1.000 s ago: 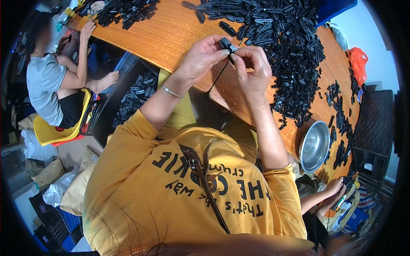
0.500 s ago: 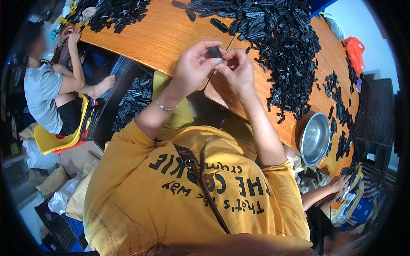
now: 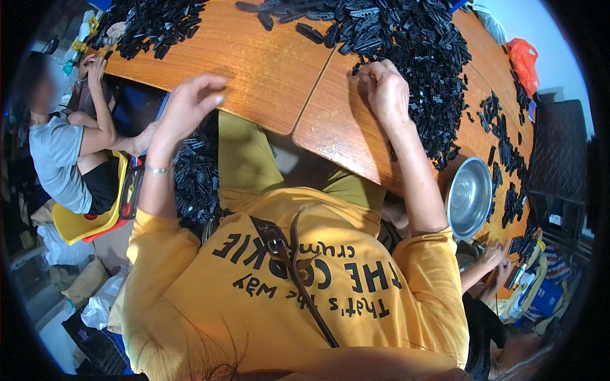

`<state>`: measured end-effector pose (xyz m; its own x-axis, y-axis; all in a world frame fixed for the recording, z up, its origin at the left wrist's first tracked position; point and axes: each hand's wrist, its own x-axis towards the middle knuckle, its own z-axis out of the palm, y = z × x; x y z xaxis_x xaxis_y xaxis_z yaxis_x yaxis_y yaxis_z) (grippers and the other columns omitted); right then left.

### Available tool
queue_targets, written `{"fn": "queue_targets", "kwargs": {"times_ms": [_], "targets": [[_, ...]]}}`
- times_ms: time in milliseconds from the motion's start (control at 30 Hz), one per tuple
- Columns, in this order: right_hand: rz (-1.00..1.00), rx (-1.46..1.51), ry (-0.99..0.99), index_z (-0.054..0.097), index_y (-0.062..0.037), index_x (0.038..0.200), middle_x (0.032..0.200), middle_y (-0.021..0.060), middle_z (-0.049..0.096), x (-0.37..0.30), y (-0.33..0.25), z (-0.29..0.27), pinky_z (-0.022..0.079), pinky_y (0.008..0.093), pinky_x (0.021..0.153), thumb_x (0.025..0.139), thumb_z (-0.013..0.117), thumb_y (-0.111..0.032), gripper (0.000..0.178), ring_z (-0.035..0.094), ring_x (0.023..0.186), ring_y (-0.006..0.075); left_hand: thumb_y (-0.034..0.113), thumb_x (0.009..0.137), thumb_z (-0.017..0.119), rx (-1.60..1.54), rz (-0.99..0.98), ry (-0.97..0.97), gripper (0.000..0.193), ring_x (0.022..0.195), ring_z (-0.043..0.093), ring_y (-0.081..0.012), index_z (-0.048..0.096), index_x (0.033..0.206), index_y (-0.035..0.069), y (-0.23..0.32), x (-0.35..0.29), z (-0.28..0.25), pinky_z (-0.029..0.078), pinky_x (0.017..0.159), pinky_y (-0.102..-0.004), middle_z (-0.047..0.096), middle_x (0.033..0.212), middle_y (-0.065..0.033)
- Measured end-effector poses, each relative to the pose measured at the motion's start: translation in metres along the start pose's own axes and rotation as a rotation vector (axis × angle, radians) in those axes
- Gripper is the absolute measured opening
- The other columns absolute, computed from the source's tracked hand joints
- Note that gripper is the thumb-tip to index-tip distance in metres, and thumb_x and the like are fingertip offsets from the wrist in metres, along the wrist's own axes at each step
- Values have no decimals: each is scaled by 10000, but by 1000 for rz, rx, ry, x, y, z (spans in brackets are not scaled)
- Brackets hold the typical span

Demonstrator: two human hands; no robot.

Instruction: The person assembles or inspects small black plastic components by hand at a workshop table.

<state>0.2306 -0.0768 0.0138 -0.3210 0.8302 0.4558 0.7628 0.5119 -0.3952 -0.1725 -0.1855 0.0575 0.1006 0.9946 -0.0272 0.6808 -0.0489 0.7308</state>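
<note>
My left hand (image 3: 190, 105) is above the near table edge at the left, its thumb and fingers apart with nothing between them. Below it, a bin of black plastic parts (image 3: 196, 168) stands beside my leg. At the near side of a heap of small black plastic parts (image 3: 432, 105), my right hand (image 3: 386, 92) has its fingertips pinched together, pointing down to the tabletop. Whatever lies between those fingertips is hidden. Longer oval black pieces (image 3: 362, 25) are heaped just beyond my right hand.
A wooden table (image 3: 267, 70) spans the view, with a seam between its boards. A metal bowl (image 3: 469, 198) sits at the right edge. Another black pile (image 3: 152, 28) lies far left, near a person on a yellow chair (image 3: 70, 222). Another person's hands (image 3: 495, 260) work at lower right.
My hands have parted from the small black piece they held together. The left hand swung left and opened; the right moved right to the heap. The black piece is no longer visible.
</note>
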Motion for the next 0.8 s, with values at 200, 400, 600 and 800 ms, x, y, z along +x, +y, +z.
{"fn": "queue_targets", "kwargs": {"times_ms": [200,400,600,800], "targets": [[-240,-289,-318,737,-99,1126,1066,127,668,31,17,16,592,447,740,889,647,-48,259,721,851,364,60,910,716,358,480,273,342,1046,687,-327,702,1252,49,32,122,76,562,925,-389,712,1151,-117],[-260,-351,-471,666,-74,1065,1043,159,670,35,14,10,586,466,734,877,673,-71,188,718,861,374,104,889,721,525,609,313,260,1069,643,-322,727,1148,83,28,194,115,548,925,-445,675,1071,-113],[-151,-103,-394,650,-36,1040,1010,171,696,19,10,7,577,454,756,847,742,-62,215,710,876,380,108,853,774,453,530,267,163,1012,652,-331,665,964,58,25,187,114,545,871,-448,673,997,-108],[102,261,-329,653,-12,925,842,177,700,19,-30,3,566,415,687,849,827,-134,225,722,769,315,122,790,848,184,391,237,250,1001,637,-351,659,940,57,30,137,117,519,841,-437,659,959,-124]]}}
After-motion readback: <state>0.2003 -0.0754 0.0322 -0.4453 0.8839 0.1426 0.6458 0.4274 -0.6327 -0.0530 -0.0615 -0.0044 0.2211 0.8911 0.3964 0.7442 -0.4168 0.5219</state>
